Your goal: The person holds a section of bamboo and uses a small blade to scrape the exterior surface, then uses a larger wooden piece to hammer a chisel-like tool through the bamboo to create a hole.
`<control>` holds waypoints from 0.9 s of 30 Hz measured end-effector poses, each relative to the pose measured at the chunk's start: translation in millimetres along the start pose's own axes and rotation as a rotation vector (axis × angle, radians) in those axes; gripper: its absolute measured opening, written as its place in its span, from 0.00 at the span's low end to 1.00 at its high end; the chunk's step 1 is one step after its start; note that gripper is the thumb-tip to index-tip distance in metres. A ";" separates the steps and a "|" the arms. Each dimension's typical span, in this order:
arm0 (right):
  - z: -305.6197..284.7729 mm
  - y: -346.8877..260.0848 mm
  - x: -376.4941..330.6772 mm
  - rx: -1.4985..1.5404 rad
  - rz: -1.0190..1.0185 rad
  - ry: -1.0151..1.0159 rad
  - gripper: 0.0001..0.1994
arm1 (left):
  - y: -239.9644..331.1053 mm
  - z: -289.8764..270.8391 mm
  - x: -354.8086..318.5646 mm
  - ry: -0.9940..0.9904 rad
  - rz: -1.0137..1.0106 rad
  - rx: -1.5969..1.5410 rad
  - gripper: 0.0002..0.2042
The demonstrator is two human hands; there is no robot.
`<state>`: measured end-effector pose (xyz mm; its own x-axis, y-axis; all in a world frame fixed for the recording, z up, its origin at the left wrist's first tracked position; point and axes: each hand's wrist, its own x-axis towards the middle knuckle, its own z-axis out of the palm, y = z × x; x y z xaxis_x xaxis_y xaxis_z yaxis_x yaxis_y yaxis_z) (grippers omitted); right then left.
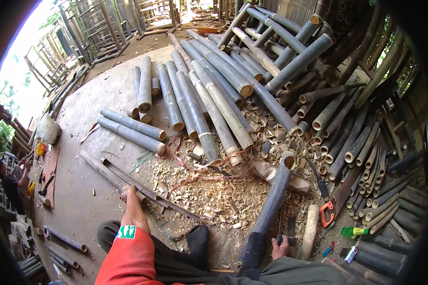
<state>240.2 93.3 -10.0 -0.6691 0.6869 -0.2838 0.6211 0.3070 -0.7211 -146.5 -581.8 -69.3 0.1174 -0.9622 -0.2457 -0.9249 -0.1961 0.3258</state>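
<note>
At centre left of the frame, the left hand (129,194) is closed over the long brown split bamboo pieces (104,171), probably to steady them. At lower right, the right hand (280,248) bends beside the thick grey bamboo pole (274,197); I cannot tell its grip.

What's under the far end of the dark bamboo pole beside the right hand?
A pale wood block crosses beneath the bamboo pole, showing on both sides, with wood chips around it. The block's middle is covered by the pole, so contact there can't be confirmed.
</note>
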 end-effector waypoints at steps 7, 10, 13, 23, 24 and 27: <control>-21.9 1.2 -6.2 -0.082 -0.008 0.025 0.27 | 6.1 -28.7 -131.4 -0.259 0.127 -0.324 0.44; -3.8 18.4 2.8 -0.074 0.024 -0.044 0.29 | 19.4 -46.3 -169.2 -0.598 0.461 -1.069 0.37; 5.8 4.1 2.4 -0.135 0.065 -0.115 0.33 | 30.6 -74.8 -236.7 -0.990 0.615 -1.170 0.30; 12.5 9.6 0.6 -0.165 0.084 -0.108 0.36 | -12.8 -87.4 -461.0 -1.545 0.547 -0.788 0.22; 12.5 12.2 1.2 -0.160 0.074 -0.110 0.36 | -12.5 -85.5 -474.0 -1.561 0.555 -0.753 0.23; 9.1 17.9 -2.4 -0.187 0.048 -0.098 0.35 | 0.1 -85.0 -515.9 -1.525 0.550 -0.575 0.25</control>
<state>249.2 91.1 -28.0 -0.6677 0.6394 -0.3812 0.7120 0.3991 -0.5778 -176.5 -101.5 135.1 -0.8824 0.0332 -0.4694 -0.4574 -0.2947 0.8390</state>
